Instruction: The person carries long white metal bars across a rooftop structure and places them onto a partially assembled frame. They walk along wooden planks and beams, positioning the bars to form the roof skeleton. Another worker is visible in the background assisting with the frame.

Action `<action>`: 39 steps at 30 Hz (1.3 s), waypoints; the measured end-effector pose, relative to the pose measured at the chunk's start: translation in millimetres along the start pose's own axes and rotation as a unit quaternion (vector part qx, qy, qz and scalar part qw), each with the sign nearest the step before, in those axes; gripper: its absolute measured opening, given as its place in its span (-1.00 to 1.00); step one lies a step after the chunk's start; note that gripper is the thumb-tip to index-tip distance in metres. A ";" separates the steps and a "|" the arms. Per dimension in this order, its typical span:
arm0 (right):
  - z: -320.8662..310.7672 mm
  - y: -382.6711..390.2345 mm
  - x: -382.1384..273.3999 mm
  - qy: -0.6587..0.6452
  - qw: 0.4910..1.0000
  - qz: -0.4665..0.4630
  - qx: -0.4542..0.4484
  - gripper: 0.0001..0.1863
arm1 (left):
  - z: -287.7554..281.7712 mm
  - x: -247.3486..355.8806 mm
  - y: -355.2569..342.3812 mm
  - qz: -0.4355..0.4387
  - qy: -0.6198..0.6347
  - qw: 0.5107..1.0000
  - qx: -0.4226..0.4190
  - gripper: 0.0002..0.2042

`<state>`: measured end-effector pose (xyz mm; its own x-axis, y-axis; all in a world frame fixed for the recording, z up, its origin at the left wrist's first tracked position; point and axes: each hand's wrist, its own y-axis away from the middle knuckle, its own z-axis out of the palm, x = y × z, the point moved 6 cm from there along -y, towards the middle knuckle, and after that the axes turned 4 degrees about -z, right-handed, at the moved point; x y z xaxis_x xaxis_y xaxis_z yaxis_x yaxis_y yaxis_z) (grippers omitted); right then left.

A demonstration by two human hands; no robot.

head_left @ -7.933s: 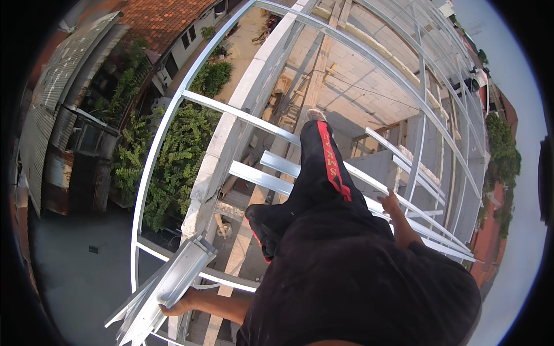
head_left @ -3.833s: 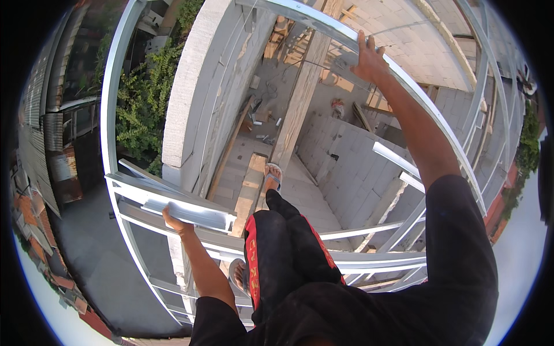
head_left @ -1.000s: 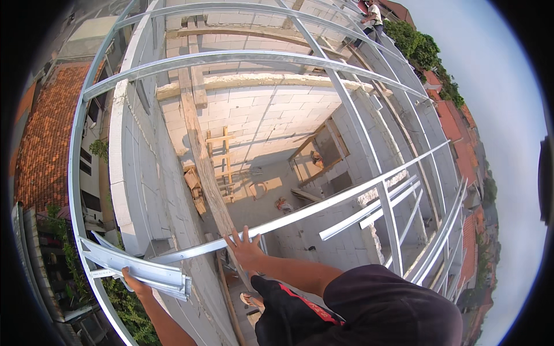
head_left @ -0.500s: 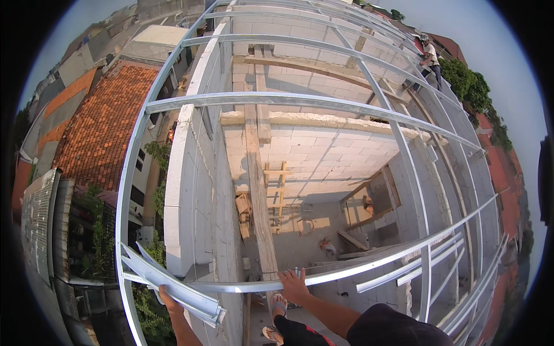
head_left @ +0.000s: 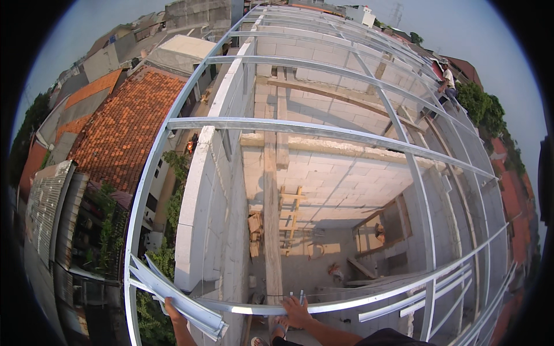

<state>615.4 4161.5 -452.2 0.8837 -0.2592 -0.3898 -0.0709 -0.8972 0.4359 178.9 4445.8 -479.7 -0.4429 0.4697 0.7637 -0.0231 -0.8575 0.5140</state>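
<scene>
- Block walls: pale, smooth rectangular units with crumbly upper edges, standing below and beyond the near crossbar, a straight galvanised steel bar bowed by the lens.
- Galvanised roof frame: shiny thin-walled members in an open grid, reaching far past the near crossbar.
- Clay-tiled roof: orange, rough and ridged, well beyond the near crossbar to its left.
- Timber plank: long, weathered and grainy, running away beneath the near crossbar.
- Co-worker: a person in a pale top, far beyond the near crossbar's right end.
- Bundle of steel channels: bright, folded profiles stacked lengthwise, overlapping the near crossbar's left end.
- Left hand: closed around the bundle's near edge, left of the near crossbar's middle; its underside fingers are hidden.
- Right hand: fingers spread and loosely bent, laid over the near crossbar, touching it.
</scene>
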 end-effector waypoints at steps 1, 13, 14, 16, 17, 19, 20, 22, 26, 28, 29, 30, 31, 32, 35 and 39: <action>0.2 0.2 1.1 -0.005 1.000 -0.003 0.005 -0.14 | 0.5 -0.4 -0.6 -0.005 0.006 1.000 0.019 -0.32; -2.6 0.7 2.0 0.001 1.000 0.000 0.014 -0.23 | 6.8 -0.9 0.8 -0.053 0.006 0.999 0.007 -0.23; -2.6 2.4 1.3 -0.009 1.000 0.002 0.007 -0.23 | 0.9 -2.6 2.2 -0.051 0.003 0.998 0.028 -0.23; -12.9 1.2 -3.4 -0.026 1.000 0.006 -0.001 -0.22 | 2.4 -0.8 6.2 -0.043 0.000 0.997 0.066 -0.22; -9.8 -1.0 -4.0 -0.017 1.000 0.008 -0.002 -0.22 | -2.1 2.2 0.6 -0.050 0.002 0.997 0.065 -0.22; -0.9 -0.4 -1.6 0.005 1.000 0.018 -0.008 -0.23 | -8.0 0.4 -7.8 -0.071 0.006 0.996 0.061 -0.23; -1.3 -2.4 1.3 -0.002 1.000 0.016 0.004 -0.22 | -5.8 -3.0 -6.6 -0.057 0.008 0.998 0.023 -0.24; -3.7 -3.6 -7.0 -0.025 1.000 0.000 0.018 -0.20 | -46.3 5.1 -17.9 0.037 -0.070 0.997 -0.012 -0.24; -16.8 -1.2 -0.8 -0.041 0.998 0.023 -0.035 -0.26 | -38.1 -14.1 -24.8 -0.036 0.001 0.999 -0.009 -0.24; -24.3 1.2 -6.8 -0.045 0.997 0.025 -0.051 -0.29 | -25.3 -10.4 -16.6 -0.048 0.007 0.998 -0.031 -0.23; -31.3 2.4 -5.8 -0.057 0.997 0.024 -0.050 -0.30 | -19.1 -9.9 -10.0 -0.054 0.009 0.998 -0.039 -0.23; -40.9 4.0 -9.0 -0.073 0.996 0.020 -0.051 -0.32 | -21.7 -4.9 -3.2 -0.021 -0.042 0.999 0.019 -0.23; -47.5 2.9 -7.8 -0.084 0.995 0.017 -0.048 -0.33 | -14.6 -3.3 0.6 -0.031 -0.041 0.999 0.010 -0.24; -47.6 2.6 -7.9 -0.086 0.995 0.016 -0.049 -0.33 | -8.1 -2.0 5.2 -0.041 -0.039 0.998 0.003 -0.25; -39.6 -2.0 -5.1 -0.073 0.997 0.013 -0.039 -0.35 | 22.3 3.6 29.7 -0.083 -0.015 0.994 0.065 -0.26; -21.6 -5.6 -5.8 -0.052 0.998 0.013 -0.021 -0.37 | 13.6 11.5 10.1 -0.052 -0.032 0.992 0.107 -0.36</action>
<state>620.7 4175.7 -434.9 0.8286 -0.3203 -0.4591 -0.0724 -0.8746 0.4795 185.8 4445.4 -460.4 -0.3895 0.5715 0.7223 0.1280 -0.7431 0.6569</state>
